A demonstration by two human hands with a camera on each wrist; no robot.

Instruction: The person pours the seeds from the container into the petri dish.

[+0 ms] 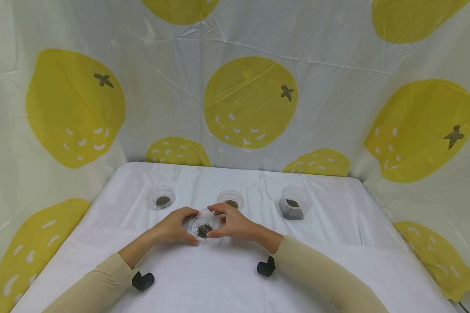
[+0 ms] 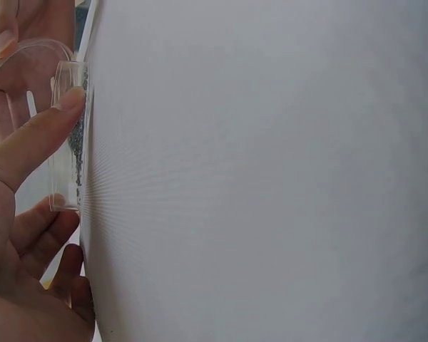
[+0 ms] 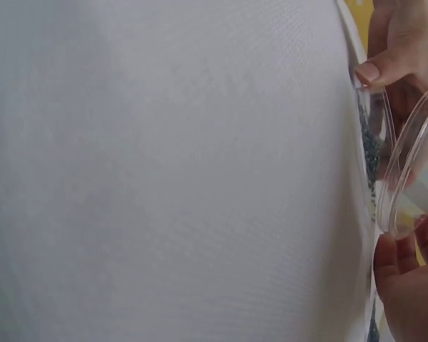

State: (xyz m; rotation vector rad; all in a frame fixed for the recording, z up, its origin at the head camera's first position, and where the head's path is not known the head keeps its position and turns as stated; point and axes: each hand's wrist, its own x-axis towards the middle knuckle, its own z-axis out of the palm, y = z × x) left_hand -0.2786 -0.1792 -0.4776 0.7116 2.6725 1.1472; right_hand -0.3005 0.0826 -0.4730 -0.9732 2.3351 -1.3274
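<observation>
A round clear plastic dish [image 1: 197, 237] with dark green dried flakes in it stands on the white cloth in front of me. My left hand [image 1: 175, 227] grips its left side, the thumb [image 2: 39, 139] on the near wall and the fingers round the far side. My right hand [image 1: 236, 224] holds a round clear lid [image 3: 394, 189] by its edge. The lid is tilted over the dish, with one edge low at the dish's rim and the other raised, as both wrist views show.
Behind stand a similar clear dish with flakes [image 1: 161, 191] on the left and another [image 1: 235, 194] just beyond my right hand. A squarish clear container [image 1: 291, 214] with dark contents is farther right. Lemon-print cloth [image 1: 250, 102] walls the table's back and sides.
</observation>
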